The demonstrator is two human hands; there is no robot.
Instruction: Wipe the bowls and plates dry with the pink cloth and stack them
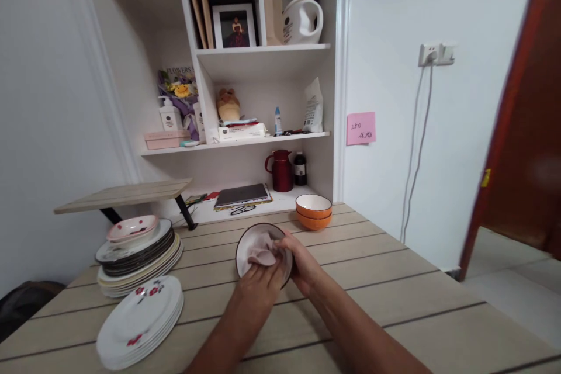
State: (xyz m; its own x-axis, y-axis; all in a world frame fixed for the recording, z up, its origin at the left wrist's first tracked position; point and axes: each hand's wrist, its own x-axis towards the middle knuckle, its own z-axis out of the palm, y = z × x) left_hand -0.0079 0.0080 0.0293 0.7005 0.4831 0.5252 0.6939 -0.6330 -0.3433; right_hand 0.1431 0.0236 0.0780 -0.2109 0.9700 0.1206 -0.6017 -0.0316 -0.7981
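Note:
A white bowl (243, 250) with a dark rim is tilted toward me above the middle of the table. My right hand (302, 263) grips its right side, thumb over the rim and fingers behind. My left hand (262, 286) reaches into the bowl and presses a pale pinkish cloth (263, 251) against its inside, fingers closed on the cloth. Just beyond, two stacked orange bowls (314, 213) with white insides stand near the table's back edge.
On the left of the wooden table (372, 280) stand a stack of flowered white plates (140, 321) and a taller stack of plates (139, 251) topped by a pink-rimmed dish (132, 228). Behind are a small raised shelf (127, 196), a laptop (242, 195), glasses (242, 210) and a red jug (281, 172).

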